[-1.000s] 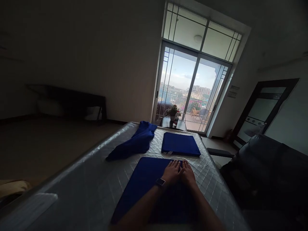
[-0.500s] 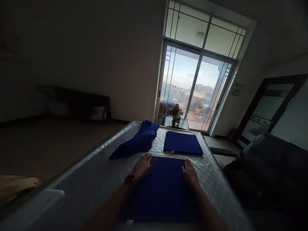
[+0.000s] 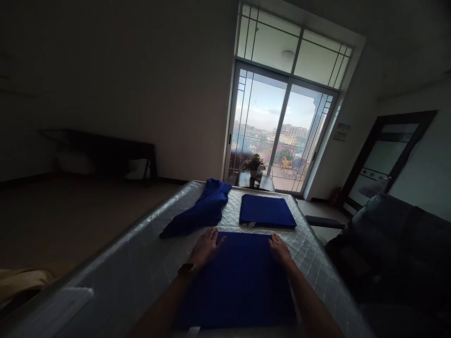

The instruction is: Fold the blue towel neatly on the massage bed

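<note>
A flat, square, dark blue cushion-like pad point(image 3: 243, 286) lies right before me on the silvery quilted surface, a white tag at its near edge. My left hand point(image 3: 206, 246) rests on its far left corner, fingers stretched out; a dark watch is on that wrist. On the far right corner lies my right hand point(image 3: 280, 249), fingers extended along the edge. Just beyond sits a second blue square pad point(image 3: 268, 211), with small white tags at its near left corner. Left of that, a crumpled blue cloth point(image 3: 200, 209) is spread slantwise.
The quilted surface point(image 3: 141, 267) looks like a mattress. To its right stands a dark armchair point(image 3: 394, 244). Past the far end, a small table point(image 3: 243, 180) carries a potted plant point(image 3: 254, 163) and a bottle point(image 3: 260, 172). A dark bench point(image 3: 109, 150) is along the left wall.
Both hands stay at the far corners of the near pad; my left hand has slid slightly left and my right slightly outward. The view has shifted a little.
</note>
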The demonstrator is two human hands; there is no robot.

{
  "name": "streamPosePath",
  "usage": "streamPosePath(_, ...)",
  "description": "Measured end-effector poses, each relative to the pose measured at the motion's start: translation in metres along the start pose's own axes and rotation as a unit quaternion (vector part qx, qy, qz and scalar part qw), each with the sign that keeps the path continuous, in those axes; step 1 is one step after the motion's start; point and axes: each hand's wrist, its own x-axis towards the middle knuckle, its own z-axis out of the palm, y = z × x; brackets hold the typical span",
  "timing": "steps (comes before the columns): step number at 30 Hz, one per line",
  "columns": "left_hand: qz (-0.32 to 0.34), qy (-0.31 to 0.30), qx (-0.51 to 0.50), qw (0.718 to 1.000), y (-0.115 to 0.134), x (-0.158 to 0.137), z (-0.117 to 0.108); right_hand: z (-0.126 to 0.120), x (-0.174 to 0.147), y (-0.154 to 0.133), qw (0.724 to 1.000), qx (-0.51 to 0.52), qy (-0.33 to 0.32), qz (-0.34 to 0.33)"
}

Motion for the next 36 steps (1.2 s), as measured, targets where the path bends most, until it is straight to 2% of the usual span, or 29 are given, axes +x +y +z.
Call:
streamPosePath(3, 0.018, 0.020, -0.001, 1.000, -0.002, -0.005, -0.003, 0.003, -0.001, 0.000, 1.000, -0.004, 0.012, 0.016)
streamPosePath(11, 0.031, 0.018, -0.014, 0.999, -0.009, 0.005, 0.014, 0.007, -0.005, 0.000, 1.000, -0.007, 0.020, 0.018)
streamPosePath(21, 0.032, -0.002, -0.012, 0.999, 0.001, 0.001, 0.010, 0.007, -0.007, 0.000, 0.999, 0.012, 0.029, 0.016)
streamPosePath(28, 0.024, 0.007, -0.007, 1.000, 0.008, 0.006, 0.013, 0.007, -0.010, 0.002, 0.999, 0.029, 0.045, 0.010)
streamPosePath(31, 0.048, 0.023, -0.012, 0.998, 0.021, 0.009, 0.014, 0.008, -0.010, 0.003, 0.998, 0.032, 0.049, 0.007)
streamPosePath(36, 0.167, 0.023, -0.044, 0.985, 0.068, 0.002, 0.016, 0.010, -0.008, 0.003, 0.998, 0.035, 0.053, 0.005)
